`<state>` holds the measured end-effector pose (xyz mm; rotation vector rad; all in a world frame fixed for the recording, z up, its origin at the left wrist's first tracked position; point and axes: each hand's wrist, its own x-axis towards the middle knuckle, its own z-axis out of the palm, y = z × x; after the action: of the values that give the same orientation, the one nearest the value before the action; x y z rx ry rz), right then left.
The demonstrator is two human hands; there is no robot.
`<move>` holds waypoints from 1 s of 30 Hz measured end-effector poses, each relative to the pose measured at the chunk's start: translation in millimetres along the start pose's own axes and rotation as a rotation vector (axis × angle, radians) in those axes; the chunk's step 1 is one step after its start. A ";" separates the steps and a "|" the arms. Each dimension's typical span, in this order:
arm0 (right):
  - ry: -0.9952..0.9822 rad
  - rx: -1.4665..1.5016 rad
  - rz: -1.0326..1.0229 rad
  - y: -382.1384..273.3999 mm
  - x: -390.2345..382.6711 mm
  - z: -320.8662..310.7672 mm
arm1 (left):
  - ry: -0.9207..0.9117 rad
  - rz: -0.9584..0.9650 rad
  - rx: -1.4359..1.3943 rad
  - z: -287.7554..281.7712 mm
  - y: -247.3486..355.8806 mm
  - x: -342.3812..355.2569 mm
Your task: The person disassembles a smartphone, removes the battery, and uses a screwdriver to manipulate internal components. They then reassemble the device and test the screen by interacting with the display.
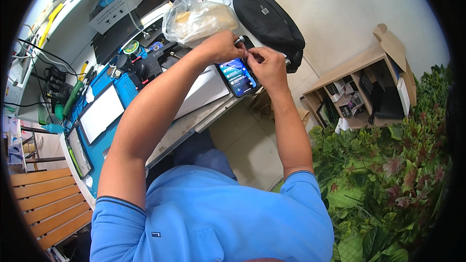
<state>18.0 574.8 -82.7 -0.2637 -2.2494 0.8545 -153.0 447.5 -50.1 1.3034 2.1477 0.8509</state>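
A smartphone (238,78) with a lit blue screen lies face up near the right end of the workbench. Over its upper part, the fingertips of both hands meet. My left hand (224,47) comes in from the left with its fingers pinched together. A short silver cylinder (239,40) shows at its far side; whether the hand holds it I cannot tell. From the right, my right hand (269,70) pinches close to the left fingertips. What is between the fingers is too small to make out. Under the phone's left side is a flat white-grey panel (204,92).
Behind my hands sit a clear plastic bag (199,19) and a black fabric pouch (267,24). A blue mat (99,85) with tools, solder spool (131,47) and a white-screened tablet (101,113) spreads left. A wooden shelf (361,85) and leafy plants (388,174) stand right.
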 end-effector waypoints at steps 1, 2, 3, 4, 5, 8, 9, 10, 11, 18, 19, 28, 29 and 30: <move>-0.001 0.018 0.010 0.3 -0.5 0.3 | 0.013 -0.009 -0.011 0.2 0.6 -0.7; -0.001 0.035 0.018 0.7 -0.7 0.5 | 0.025 -0.018 -0.022 -0.1 2.0 -1.2; 0.000 0.035 0.014 0.9 -1.2 0.5 | 0.029 -0.024 -0.024 -0.2 3.4 -1.9; 0.001 0.035 0.010 1.2 -1.7 0.5 | 0.033 -0.030 -0.025 -0.1 4.9 -2.7; 0.002 0.035 0.005 1.2 -2.0 0.6 | 0.037 -0.036 -0.027 0.3 5.3 -2.9; -0.005 0.054 0.039 -0.5 -1.6 0.9 | 0.055 -0.059 -0.005 0.4 6.4 -2.5; -0.001 0.063 0.063 -0.2 -1.8 1.1 | 0.058 -0.064 0.003 0.6 6.3 -2.5; 0.003 0.073 0.086 0.5 -2.0 1.6 | 0.062 -0.070 0.012 0.9 6.3 -2.6; 0.008 0.080 0.111 1.0 -2.2 1.7 | 0.063 -0.074 0.020 1.0 7.2 -2.8; 0.023 0.160 0.197 -0.8 0.6 -9.7 | 0.142 -0.102 0.027 -3.1 7.6 -8.1; 0.025 0.168 0.200 0.5 1.3 -11.0 | 0.177 -0.100 0.023 -3.7 8.8 -9.7; 0.197 -0.104 -0.314 -31.1 8.9 -21.4 | 0.124 -0.005 -0.184 -22.1 34.6 -22.0; 0.221 -0.163 -0.382 -35.8 9.7 -24.8 | 0.102 -0.007 -0.216 -26.7 37.8 -24.3; 0.219 -0.183 -0.403 -38.9 9.5 -27.8 | 0.094 0.001 -0.257 -29.4 40.8 -27.8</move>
<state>32.1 563.1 -37.6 0.0169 -2.0745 0.3881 -136.6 429.3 1.8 1.1551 2.0264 1.1665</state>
